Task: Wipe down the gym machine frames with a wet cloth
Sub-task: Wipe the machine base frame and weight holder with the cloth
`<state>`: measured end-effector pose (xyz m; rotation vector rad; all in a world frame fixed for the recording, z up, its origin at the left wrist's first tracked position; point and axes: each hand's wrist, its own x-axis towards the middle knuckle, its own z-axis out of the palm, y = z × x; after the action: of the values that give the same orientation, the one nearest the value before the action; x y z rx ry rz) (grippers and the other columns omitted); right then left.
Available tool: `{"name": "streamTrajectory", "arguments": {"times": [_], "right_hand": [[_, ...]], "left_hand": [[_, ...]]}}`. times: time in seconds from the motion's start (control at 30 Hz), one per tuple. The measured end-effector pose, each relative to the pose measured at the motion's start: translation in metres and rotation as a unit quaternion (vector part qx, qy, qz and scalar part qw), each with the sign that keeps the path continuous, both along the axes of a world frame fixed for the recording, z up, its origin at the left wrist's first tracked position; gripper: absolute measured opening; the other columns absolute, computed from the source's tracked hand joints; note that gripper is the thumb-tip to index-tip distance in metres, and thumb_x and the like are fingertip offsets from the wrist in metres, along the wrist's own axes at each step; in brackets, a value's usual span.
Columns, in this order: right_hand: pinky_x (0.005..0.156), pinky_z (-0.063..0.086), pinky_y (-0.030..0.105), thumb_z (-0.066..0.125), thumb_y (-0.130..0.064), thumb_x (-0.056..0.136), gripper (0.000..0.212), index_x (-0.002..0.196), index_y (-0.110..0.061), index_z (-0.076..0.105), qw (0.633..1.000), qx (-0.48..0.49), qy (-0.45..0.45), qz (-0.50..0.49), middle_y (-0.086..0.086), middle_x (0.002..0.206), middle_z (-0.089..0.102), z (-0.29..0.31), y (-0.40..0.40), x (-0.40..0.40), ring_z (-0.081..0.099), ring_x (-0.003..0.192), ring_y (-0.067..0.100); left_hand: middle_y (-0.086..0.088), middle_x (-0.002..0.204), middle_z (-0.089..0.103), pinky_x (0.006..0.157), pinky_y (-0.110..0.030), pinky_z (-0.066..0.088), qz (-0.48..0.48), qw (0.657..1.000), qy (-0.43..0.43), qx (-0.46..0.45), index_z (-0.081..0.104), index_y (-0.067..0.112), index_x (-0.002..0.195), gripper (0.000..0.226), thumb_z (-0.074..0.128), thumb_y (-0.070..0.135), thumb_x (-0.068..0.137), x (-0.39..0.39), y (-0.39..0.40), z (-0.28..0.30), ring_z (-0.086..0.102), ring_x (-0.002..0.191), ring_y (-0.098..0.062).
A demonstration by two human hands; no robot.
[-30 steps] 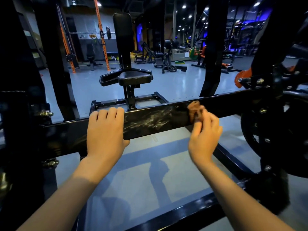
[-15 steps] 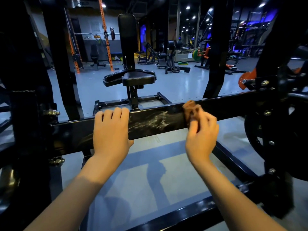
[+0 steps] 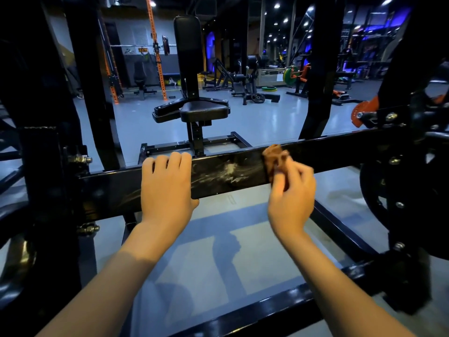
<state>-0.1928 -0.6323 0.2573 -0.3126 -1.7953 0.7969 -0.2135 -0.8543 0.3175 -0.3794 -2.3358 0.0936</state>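
Leftward along the black crossbar (image 3: 340, 152) slides the right hand (image 3: 290, 198), its grip bunched round the brown cloth (image 3: 275, 158), nearing the chalky smear (image 3: 228, 171) between both hands. Left hand (image 3: 167, 188) lies flat, bracing the bar. Firm overlapping strokes would lift that smear; motion blur hides the right fingers' exact hold.

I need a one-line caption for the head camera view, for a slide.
Right hand presses a brown cloth on the black crossbar; left hand rests on it.

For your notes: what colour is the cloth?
Brown cloth, clearest in the head view.
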Motion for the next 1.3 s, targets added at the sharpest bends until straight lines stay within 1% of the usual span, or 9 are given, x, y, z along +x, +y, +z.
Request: {"name": "streamTrajectory", "arguments": {"times": [0.13, 0.4, 0.53, 0.63, 0.87, 0.97, 1.07, 1.13, 1.3], "right_hand": [[0.07, 0.041, 0.015, 0.056, -0.026, 0.104, 0.028, 0.129, -0.025, 0.069, 0.996, -0.085, 0.019, 0.001, -0.013, 0.114, 0.055, 0.024, -0.029, -0.014, 0.054, 0.102, 0.014], [0.071, 0.035, 0.006, 0.055, -0.022, 0.102, 0.041, 0.142, -0.024, 0.063, 0.99, 0.122, -0.006, 0.072, -0.009, 0.122, 0.06, -0.018, -0.036, 0.013, 0.046, 0.098, 0.005], [0.07, 0.033, 0.008, 0.056, -0.02, 0.103, 0.03, 0.131, -0.021, 0.069, 0.999, -0.039, 0.003, 0.0, -0.007, 0.115, 0.057, 0.004, -0.003, -0.004, 0.058, 0.103, 0.021], [0.069, 0.036, 0.006, 0.057, -0.024, 0.104, 0.027, 0.127, -0.023, 0.07, 0.994, -0.109, 0.023, 0.002, -0.011, 0.113, 0.051, 0.022, -0.028, -0.013, 0.055, 0.103, 0.017], [0.078, 0.045, 0.013, 0.059, -0.021, 0.1, 0.046, 0.146, -0.025, 0.059, 0.983, 0.145, -0.014, 0.11, -0.006, 0.128, 0.058, -0.023, -0.042, 0.014, 0.051, 0.109, 0.01], [0.083, 0.038, 0.01, 0.06, -0.012, 0.1, 0.044, 0.143, -0.022, 0.062, 0.997, 0.06, -0.012, 0.05, -0.002, 0.124, 0.057, -0.028, -0.003, 0.011, 0.049, 0.107, 0.012], [0.075, 0.047, 0.027, 0.055, -0.024, 0.105, 0.029, 0.13, -0.021, 0.069, 0.996, -0.093, 0.009, -0.011, -0.007, 0.117, 0.054, -0.004, 0.01, -0.006, 0.058, 0.104, 0.021], [0.074, 0.046, 0.024, 0.056, -0.028, 0.104, 0.028, 0.128, -0.02, 0.07, 0.99, -0.134, 0.03, -0.016, -0.01, 0.113, 0.051, 0.014, -0.001, -0.016, 0.059, 0.103, 0.022], [0.074, 0.041, 0.008, 0.059, -0.022, 0.103, 0.043, 0.145, -0.031, 0.059, 0.996, -0.03, 0.006, 0.085, -0.013, 0.115, 0.048, 0.008, -0.063, -0.001, 0.051, 0.104, 0.008]], "left_hand": [[-0.003, 0.113, 0.057, 0.1, -0.043, 0.04, 0.005, 1.0, -0.016, 0.0, 0.051, 0.016, 0.126, 0.081, 0.091, 0.051, 0.065, 0.001, 0.0, 0.001, 0.053, 0.104, -0.028], [-0.002, 0.112, 0.057, 0.099, -0.042, 0.04, 0.003, 1.0, -0.013, 0.0, 0.052, 0.017, 0.124, 0.077, 0.089, 0.05, 0.066, 0.001, -0.002, 0.001, 0.053, 0.103, -0.027], [-0.002, 0.114, 0.056, 0.1, -0.042, 0.039, 0.013, 1.0, -0.014, -0.003, 0.05, 0.017, 0.126, 0.079, 0.088, 0.053, 0.067, 0.003, 0.0, 0.001, 0.053, 0.105, -0.027], [-0.002, 0.111, 0.057, 0.099, -0.042, 0.039, 0.013, 1.0, -0.01, -0.003, 0.051, 0.017, 0.124, 0.079, 0.089, 0.053, 0.065, 0.003, 0.0, 0.001, 0.053, 0.103, -0.027], [-0.001, 0.102, 0.057, 0.093, -0.041, 0.039, 0.002, 1.0, -0.004, -0.001, 0.054, 0.017, 0.116, 0.076, 0.093, 0.05, 0.06, 0.0, -0.002, 0.001, 0.054, 0.096, -0.027], [-0.002, 0.103, 0.057, 0.093, -0.042, 0.038, 0.004, 1.0, -0.004, 0.002, 0.054, 0.016, 0.116, 0.076, 0.093, 0.049, 0.06, 0.001, 0.0, 0.001, 0.053, 0.096, -0.028], [-0.003, 0.103, 0.056, 0.093, -0.042, 0.038, 0.007, 1.0, -0.004, 0.0, 0.054, 0.015, 0.115, 0.076, 0.093, 0.05, 0.06, 0.002, 0.001, 0.001, 0.053, 0.096, -0.028], [-0.002, 0.104, 0.056, 0.094, -0.042, 0.038, 0.005, 1.0, -0.002, 0.0, 0.053, 0.015, 0.116, 0.076, 0.093, 0.05, 0.06, 0.002, 0.001, 0.001, 0.053, 0.096, -0.028], [-0.002, 0.105, 0.057, 0.095, -0.042, 0.038, 0.004, 1.0, -0.005, -0.001, 0.053, 0.016, 0.117, 0.075, 0.092, 0.049, 0.061, 0.002, 0.0, 0.001, 0.054, 0.097, -0.028]]}}
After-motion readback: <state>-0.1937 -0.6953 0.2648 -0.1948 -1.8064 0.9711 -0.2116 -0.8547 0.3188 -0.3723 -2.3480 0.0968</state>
